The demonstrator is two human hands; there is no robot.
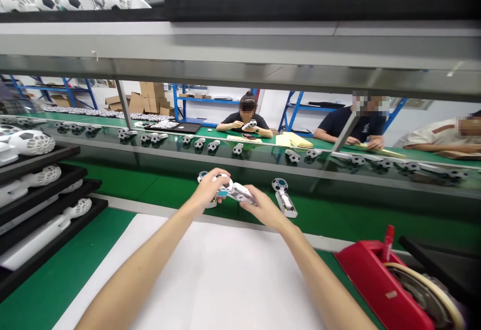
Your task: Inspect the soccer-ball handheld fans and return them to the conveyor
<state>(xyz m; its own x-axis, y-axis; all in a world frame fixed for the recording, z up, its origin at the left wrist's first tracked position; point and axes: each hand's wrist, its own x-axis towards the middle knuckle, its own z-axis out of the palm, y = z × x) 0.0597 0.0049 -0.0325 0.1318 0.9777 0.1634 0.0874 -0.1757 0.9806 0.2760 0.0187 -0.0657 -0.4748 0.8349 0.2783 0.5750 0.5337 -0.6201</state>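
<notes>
Both hands grip one small white fan (235,191) over the green belt (158,190): the left hand (210,190) is closed around its round head, the right hand (263,209) is closed on its handle. Another fan (284,198) lies on the belt just to the right. A white mat (210,280) lies below the arms, a red tape dispenser (379,280) at the right.

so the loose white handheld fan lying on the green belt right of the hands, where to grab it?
Take the white handheld fan by its slim straight handle, from above with the right hand, fingers across the handle's width. It lies flat on the green belt, round head pointing away, handle end nearest. Both hands currently hold another fan.
</notes>
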